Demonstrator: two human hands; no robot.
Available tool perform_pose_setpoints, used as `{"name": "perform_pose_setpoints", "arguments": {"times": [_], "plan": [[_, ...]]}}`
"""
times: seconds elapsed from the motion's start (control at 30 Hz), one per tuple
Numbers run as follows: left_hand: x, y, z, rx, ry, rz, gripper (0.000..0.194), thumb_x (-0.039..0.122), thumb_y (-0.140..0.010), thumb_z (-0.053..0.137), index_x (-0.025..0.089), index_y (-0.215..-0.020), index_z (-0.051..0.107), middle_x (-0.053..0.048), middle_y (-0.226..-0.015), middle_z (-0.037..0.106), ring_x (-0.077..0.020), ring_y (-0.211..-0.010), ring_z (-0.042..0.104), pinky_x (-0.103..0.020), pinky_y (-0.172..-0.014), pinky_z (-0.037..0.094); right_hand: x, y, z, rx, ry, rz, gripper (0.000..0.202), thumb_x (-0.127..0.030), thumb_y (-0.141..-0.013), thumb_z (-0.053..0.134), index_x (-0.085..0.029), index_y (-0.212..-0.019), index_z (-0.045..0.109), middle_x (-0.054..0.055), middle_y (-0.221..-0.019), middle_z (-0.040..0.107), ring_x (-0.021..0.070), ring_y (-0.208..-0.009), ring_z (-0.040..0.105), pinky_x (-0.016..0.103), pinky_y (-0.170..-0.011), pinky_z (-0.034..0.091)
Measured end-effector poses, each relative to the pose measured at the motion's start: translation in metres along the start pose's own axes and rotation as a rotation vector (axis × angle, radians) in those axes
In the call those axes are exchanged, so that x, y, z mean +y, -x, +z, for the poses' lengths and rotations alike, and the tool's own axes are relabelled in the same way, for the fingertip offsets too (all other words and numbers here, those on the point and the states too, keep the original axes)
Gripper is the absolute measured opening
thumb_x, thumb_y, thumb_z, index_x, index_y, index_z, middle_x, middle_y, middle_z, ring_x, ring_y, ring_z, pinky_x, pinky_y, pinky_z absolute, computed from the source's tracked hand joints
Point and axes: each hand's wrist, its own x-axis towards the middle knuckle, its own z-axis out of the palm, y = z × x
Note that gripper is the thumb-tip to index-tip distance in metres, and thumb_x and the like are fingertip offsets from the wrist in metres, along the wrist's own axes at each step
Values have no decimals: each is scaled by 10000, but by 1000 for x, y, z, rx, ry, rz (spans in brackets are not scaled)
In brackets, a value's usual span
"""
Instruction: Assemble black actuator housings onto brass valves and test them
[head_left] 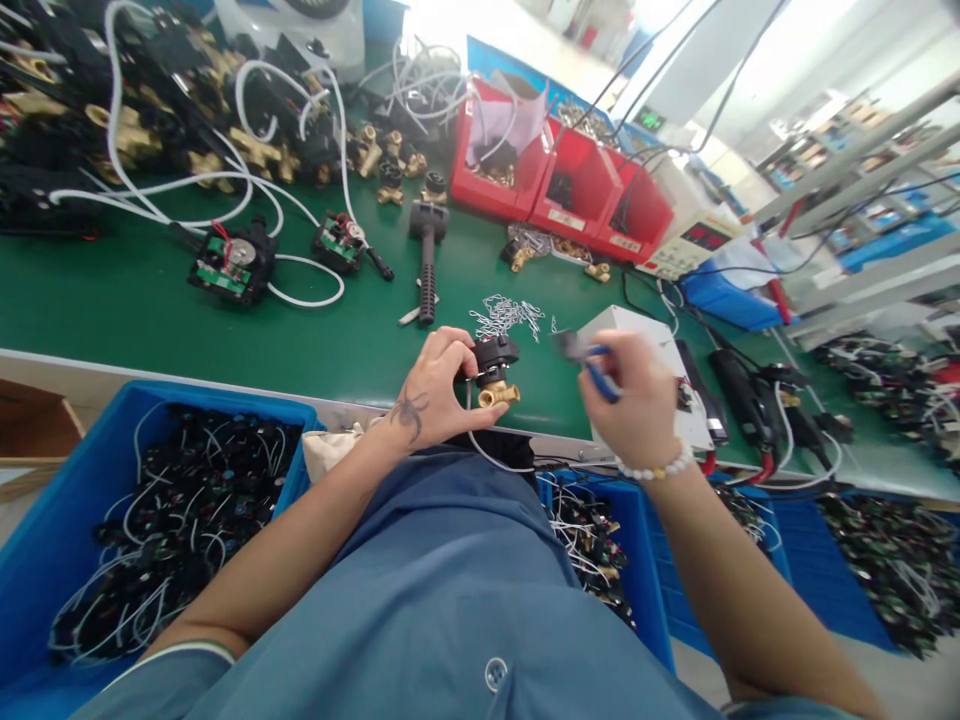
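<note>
My left hand (442, 385) grips a valve assembly (495, 372) at the table's front edge; its black cap is on top, its brass body below, and a white cable hangs from it. To the right, my right hand (634, 390) is closed around blue-handled pliers (602, 375), blurred, their dark head pointing left, apart from the valve. Just beyond the valve lies a pile of metal clips (506, 315), with a single clip (553, 324) near the pliers' head. A black mallet-like tool (427, 260) lies on the green table behind my left hand.
Open circuit-board units (238, 262) and heaped valves with white cables (135, 130) fill the left. Red bins (585, 190) stand at the back. A white box (622, 325) and black power tools (739, 395) sit right. Blue crates (296, 410) flank my lap below the table.
</note>
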Motion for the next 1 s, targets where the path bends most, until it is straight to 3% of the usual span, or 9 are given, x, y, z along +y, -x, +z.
{"name": "perform_pose_setpoints", "arguments": {"times": [0.1, 0.3, 0.47, 0.53, 0.67, 0.73, 0.83, 0.87, 1.0], "plan": [[0, 0, 0, 12, -1, 0, 423, 273, -658, 807, 224, -805, 414, -77, -1046, 544, -230, -995, 543, -418, -867, 521, -2, 0, 4, -271, 50, -143, 229, -117, -787, 509, -192, -979, 607, 45, -788, 622, 167, -621, 544, 282, -564, 365], [0, 0, 0, 2, 5, -16, 444, 272, -651, 818, 231, -810, 406, -80, -1065, 544, -228, -1010, 536, -407, -861, 521, -2, 0, -2, 245, -70, -67, 151, -183, -867, 475, -204, -993, 556, 46, -847, 620, 169, -695, 568, 286, -648, 434], [1, 0, -1, 2, -1, -15, 437, 285, -659, 807, 231, -803, 398, -76, -1053, 541, -226, -992, 531, -422, -874, 519, -9, 4, 8, -320, 77, -118, 214, -104, -788, 494, -182, -949, 611, 62, -811, 644, 173, -654, 571, 270, -565, 375], [1, 0, -1, -1, 8, -25, 429, 275, -660, 801, 230, -805, 400, -79, -1055, 542, -225, -992, 532, -412, -855, 525, -9, 2, 6, -206, 22, -97, 224, -120, -822, 482, -186, -991, 614, 63, -858, 653, 173, -690, 585, 274, -600, 407], [1, 0, -2, -11, 14, -36, 435, 259, -647, 801, 233, -795, 393, -78, -1057, 553, -226, -1005, 536, -398, -836, 529, -8, 1, 2, 258, -166, 39, 177, -205, -894, 471, -200, -1041, 571, 52, -894, 635, 169, -719, 580, 302, -691, 476], [1, 0, -2, -7, 15, -25, 428, 274, -652, 797, 231, -793, 395, -80, -1054, 551, -229, -1000, 539, -410, -847, 527, -9, 3, 5, 127, -113, 22, 180, -173, -859, 484, -196, -1008, 583, 55, -852, 629, 178, -706, 578, 300, -666, 461], [0, 0, -2, 11, 4, -17, 415, 300, -659, 789, 228, -789, 402, -76, -1042, 550, -228, -977, 540, -421, -859, 521, -11, 4, 7, -320, -9, -53, 240, -103, -797, 495, -190, -979, 625, 58, -815, 637, 181, -680, 580, 281, -605, 417], [0, 0, -2, 12, 2, -18, 412, 299, -658, 788, 229, -786, 403, -71, -1034, 552, -225, -969, 540, -417, -855, 521, -11, 3, 5, -340, -11, -55, 252, -97, -802, 489, -188, -991, 629, 62, -833, 643, 182, -698, 588, 280, -617, 423], [1, 0, -2, -5, 5, -28, 412, 274, -652, 790, 232, -787, 403, -68, -1029, 559, -220, -974, 535, -392, -837, 521, -9, 0, -7, 82, -114, 42, 212, -166, -879, 461, -181, -1048, 587, 63, -879, 625, 170, -726, 577, 288, -684, 463]]}}
